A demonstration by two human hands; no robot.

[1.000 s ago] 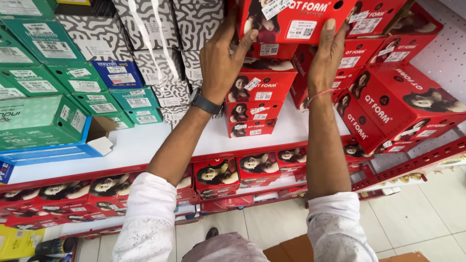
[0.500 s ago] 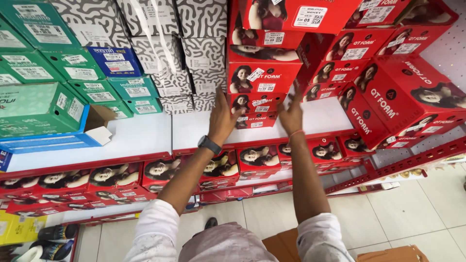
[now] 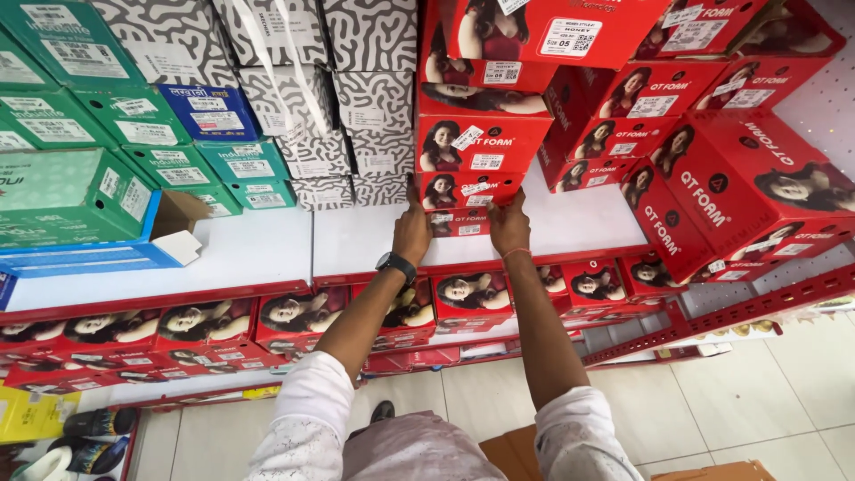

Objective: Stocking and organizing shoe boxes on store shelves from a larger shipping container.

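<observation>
left hand (image 3: 411,233): grip closed on left end of bottom red box (image 3: 460,222) | right hand (image 3: 509,227): grip closed on its right end | box: lowest in a red stack, resting on white shelf (image 3: 267,245) near front edge | green boxes (image 3: 53,125) stacked at shelf's left end

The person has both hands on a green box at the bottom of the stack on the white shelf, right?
Not quite. The head view shows the left hand and right hand on a red box, not a green one. It does sit at the bottom of the stack on the white shelf. The green boxes stand off to the left, untouched.
</observation>
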